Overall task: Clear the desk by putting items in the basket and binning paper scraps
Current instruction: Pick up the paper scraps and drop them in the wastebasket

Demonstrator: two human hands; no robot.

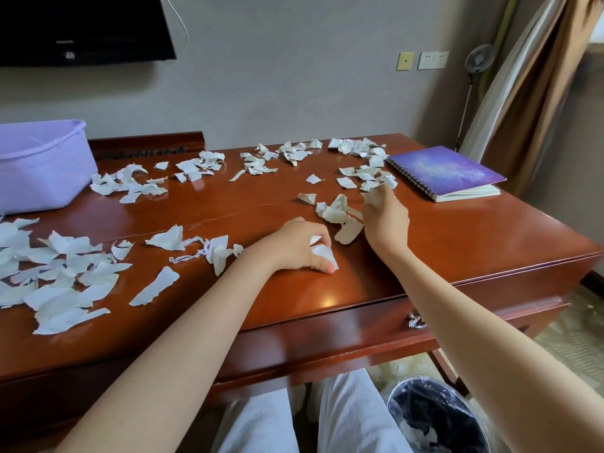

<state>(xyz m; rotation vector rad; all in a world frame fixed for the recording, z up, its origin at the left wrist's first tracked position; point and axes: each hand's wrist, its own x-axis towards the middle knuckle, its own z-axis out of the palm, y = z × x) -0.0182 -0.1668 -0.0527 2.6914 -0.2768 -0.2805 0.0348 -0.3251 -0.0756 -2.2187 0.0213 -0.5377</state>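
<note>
At the far left of the desk stands our lilac basket, and in front of it the thickest heap of paper scraps lies flat on the wood. Toward the middle, our left hand rests knuckles-up on the desk, its fingers curled round one white scrap. A loose cluster of torn pieces lies between our hands. Our right hand seems to pinch a small wad of paper, though blur hides the fingers.

What we hold belongs in the bin. It sits on the floor below the desk edge, down and to the right of both hands, so we judge the right hand the nearer. Farther right lies the purple notebook, its spiral edge toward the scraps and its long axis running off to the right. It is well apart from the basket, with the whole desk between them.

The wood is glossy red-brown, with a drawer under the front edge. Behind it we see a grey wall, a dark television at upper left and a curtain at right.
</note>
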